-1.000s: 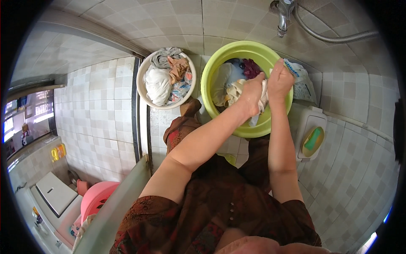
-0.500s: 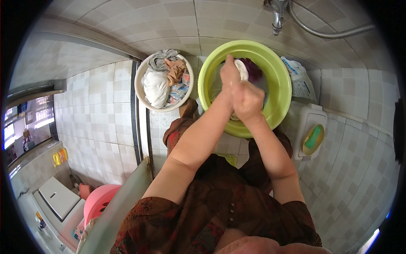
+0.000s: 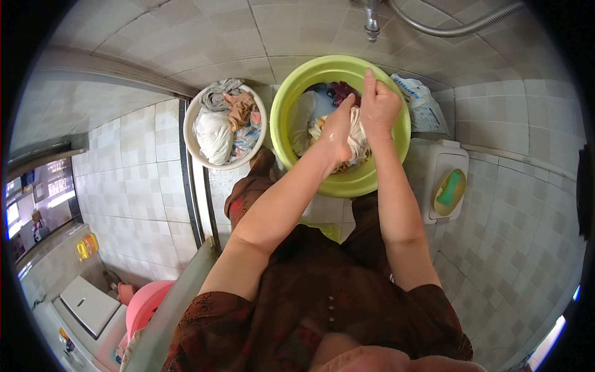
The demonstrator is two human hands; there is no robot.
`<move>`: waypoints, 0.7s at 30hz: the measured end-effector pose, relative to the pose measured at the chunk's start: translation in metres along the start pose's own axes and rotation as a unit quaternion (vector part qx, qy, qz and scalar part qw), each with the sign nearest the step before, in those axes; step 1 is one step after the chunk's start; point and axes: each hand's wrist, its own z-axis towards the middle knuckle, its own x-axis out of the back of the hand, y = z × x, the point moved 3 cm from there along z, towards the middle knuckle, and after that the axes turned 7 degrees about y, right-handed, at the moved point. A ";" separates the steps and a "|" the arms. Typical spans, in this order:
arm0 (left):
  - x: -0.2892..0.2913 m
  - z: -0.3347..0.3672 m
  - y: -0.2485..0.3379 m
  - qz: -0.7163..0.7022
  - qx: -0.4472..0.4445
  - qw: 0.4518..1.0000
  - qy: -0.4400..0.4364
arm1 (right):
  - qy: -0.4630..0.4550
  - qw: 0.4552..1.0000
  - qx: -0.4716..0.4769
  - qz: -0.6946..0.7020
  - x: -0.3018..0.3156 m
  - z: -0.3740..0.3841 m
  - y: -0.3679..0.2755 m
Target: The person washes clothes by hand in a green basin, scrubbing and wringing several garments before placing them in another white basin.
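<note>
Over the yellow-green basin [image 3: 281, 118] both my hands work on a cream wet cloth [image 3: 357, 135]. My left hand [image 3: 338, 131] is closed on the cloth's left side, its skin wet. Beside it and slightly farther away, my right hand [image 3: 380, 106] is curled on the cloth's upper right, thumb pointing away from me. The cloth hangs bunched between the hands, its lower part down in the basin. Behind them a dark maroon cloth [image 3: 343, 92] lies in cloudy water. Part of the cream cloth is hidden by my hands and wrists.
A white tub [image 3: 188, 133] of mixed clothes stands left of the basin. To the right are a white plastic bag [image 3: 424, 110] and a dish with green soap [image 3: 450, 189]. A tap [image 3: 371, 28] with a metal hose hangs above. A glass door edge [image 3: 180, 304] is at lower left.
My hands have moved apart from a tight clasp, the right one going up and right. More of the cream cloth shows between them. The whole view has shifted slightly.
</note>
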 end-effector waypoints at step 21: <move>-0.014 -0.014 0.049 0.450 -0.223 0.863 -0.051 | -0.143 0.839 -0.184 0.492 0.032 0.026 0.035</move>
